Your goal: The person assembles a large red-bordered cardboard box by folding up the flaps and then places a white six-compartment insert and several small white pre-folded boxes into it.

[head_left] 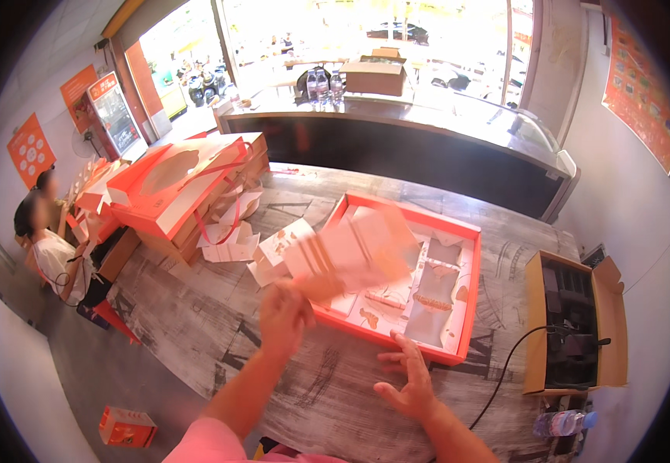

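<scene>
A shallow red-rimmed gift box [470,309] lies open on the table in front of me. Inside it is a white printed insert [431,320] with grey-looking cut-out windows. My left hand [285,316], at the box's near left corner, is closed on the edge of a pale cardboard sheet [350,251] with brown stripes. That sheet is smeared by motion and hangs over the box's left part, hiding some of it. At the near side of the box is my right hand [410,380], fingers spread and nothing in it; whether its fingertips touch the rim I cannot tell.
White cardboard pieces [231,239] lie left of the box, beside stacked red gift boxes [177,189]. An open brown carton [535,324] with black trays, a cable and a water bottle [565,423] are at right. Two people sit far left. A counter [396,147] stands behind.
</scene>
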Available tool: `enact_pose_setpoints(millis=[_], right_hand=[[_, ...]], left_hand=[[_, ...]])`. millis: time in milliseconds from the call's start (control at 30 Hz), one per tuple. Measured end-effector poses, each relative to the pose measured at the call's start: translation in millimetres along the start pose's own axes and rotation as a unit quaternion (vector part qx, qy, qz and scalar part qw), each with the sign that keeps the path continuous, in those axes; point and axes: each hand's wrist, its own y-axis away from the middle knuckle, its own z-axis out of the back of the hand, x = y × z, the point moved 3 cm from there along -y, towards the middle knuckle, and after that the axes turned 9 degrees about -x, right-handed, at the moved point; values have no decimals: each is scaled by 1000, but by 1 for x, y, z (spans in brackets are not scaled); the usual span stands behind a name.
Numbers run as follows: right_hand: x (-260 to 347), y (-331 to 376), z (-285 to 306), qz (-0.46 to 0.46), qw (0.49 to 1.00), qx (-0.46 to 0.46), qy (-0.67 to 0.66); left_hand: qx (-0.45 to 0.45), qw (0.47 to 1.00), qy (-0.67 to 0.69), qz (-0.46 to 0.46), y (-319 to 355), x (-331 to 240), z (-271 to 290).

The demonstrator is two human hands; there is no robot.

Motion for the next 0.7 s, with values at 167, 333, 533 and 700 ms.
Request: enact_pose_setpoints(millis=[167, 333, 533, 700], right_hand=[[-26, 18, 13, 68, 998, 9, 10], [-1, 10, 14, 3, 976, 46, -215], [22, -8, 8, -3, 953, 108, -285], [20, -5, 2, -80, 939, 87, -323]], left_hand=[[139, 952, 42, 269, 69, 25, -25], [226, 871, 74, 431, 81, 45, -21], [238, 869, 66, 428, 86, 54, -18], [242, 864, 50, 438, 88, 55, -14]])
